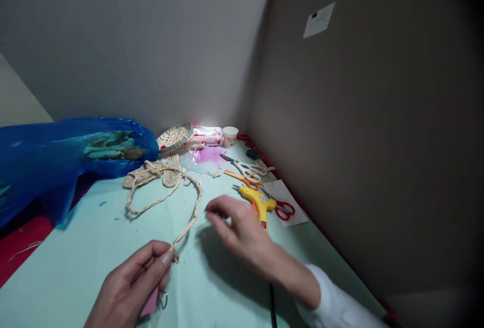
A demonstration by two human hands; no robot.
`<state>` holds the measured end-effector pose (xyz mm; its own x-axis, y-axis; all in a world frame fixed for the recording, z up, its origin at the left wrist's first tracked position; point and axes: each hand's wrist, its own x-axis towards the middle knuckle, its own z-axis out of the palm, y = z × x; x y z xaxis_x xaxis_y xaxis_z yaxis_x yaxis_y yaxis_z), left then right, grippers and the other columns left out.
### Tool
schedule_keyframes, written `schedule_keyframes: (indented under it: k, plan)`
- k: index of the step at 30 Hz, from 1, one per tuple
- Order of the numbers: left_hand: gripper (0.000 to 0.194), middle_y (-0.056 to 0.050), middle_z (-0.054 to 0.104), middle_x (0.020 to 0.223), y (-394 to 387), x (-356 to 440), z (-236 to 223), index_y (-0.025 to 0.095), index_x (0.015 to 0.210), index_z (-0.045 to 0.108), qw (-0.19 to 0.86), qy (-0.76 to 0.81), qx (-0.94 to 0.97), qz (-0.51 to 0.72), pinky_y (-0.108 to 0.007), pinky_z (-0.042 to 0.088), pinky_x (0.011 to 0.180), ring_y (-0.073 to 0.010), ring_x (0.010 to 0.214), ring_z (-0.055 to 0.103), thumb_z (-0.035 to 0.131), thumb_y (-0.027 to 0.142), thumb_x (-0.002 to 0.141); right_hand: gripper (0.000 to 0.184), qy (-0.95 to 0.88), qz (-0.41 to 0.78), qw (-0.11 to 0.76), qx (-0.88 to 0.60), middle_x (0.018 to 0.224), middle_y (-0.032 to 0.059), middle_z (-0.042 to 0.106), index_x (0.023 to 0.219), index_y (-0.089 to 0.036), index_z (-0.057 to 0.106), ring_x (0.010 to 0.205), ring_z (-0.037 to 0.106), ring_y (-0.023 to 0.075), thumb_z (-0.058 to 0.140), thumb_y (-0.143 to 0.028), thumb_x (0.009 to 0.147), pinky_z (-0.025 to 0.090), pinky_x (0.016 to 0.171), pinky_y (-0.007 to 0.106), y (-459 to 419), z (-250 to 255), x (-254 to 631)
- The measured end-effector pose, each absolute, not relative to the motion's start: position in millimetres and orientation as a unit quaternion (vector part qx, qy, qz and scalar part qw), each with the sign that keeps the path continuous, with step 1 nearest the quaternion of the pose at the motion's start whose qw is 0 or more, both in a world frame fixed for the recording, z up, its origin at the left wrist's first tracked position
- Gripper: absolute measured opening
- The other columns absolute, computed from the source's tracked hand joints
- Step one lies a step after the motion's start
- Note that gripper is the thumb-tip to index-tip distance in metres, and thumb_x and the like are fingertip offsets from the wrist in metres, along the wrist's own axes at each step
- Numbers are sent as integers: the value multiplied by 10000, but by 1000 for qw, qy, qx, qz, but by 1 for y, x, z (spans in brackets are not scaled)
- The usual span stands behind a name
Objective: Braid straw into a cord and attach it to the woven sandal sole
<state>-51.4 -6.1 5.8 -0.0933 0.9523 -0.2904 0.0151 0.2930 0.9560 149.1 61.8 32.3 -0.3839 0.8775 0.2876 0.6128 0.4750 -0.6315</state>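
Observation:
My left hand (pixel 132 282) pinches the end of a braided, straw-coloured cord (pixel 192 212) between thumb and fingers. Below those fingers a pink tag (pixel 150 302) and a small metal ring (pixel 164 300) show; whether they are joined is hidden. From my left hand the cord runs in a loop back to flat coiled braid pieces (pixel 145 176) on the table. My right hand (pixel 238 227), slightly blurred, hovers right of the cord with fingers curved and nothing visible in them. Just behind it lies a yellow glue gun (pixel 259 198), partly covered by the hand.
White-handled scissors (pixel 247 168), orange scissors (pixel 245 178) and red-handled scissors (pixel 283 209) lie near the right wall. At the back are a woven basket (pixel 176 136) and a paper cup (pixel 230 137). A blue plastic bag (pixel 49 146) covers the left side. A black cable (pixel 273 305) runs beneath my right forearm.

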Motion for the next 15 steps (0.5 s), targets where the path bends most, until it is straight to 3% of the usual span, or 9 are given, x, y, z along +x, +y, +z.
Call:
schedule_keyframes:
  k: [2,6,9,15]
  plan:
    - [295,19,494,585,-7,-51,9,199,741,652,537,596,403,440,-186,379,484,-125,546,439,712,487,726,171,-776,115,223,-578,1001,43,680,1046,-172,616,836,607,131,529,-212,905,418,748,209,92,34,173]
    - [253,25,481,622,-6,-50,14,192,748,668,581,570,343,469,-180,397,486,-109,544,414,730,436,725,181,-726,59,171,-663,1005,145,670,1019,-110,630,908,609,210,501,-139,896,408,744,279,148,29,219]
    - [205,27,496,659,-4,-55,16,198,763,653,617,543,288,491,-163,422,514,-105,586,417,752,374,728,134,-724,64,113,-678,926,115,674,913,-118,655,860,624,195,537,-182,911,453,734,293,166,21,234]
    - [117,-4,499,674,-3,-68,34,163,738,649,620,494,210,572,-213,497,524,-126,628,466,745,229,728,272,-736,59,61,-672,1126,85,621,1133,-144,601,960,626,197,571,-326,933,534,825,390,172,19,235]
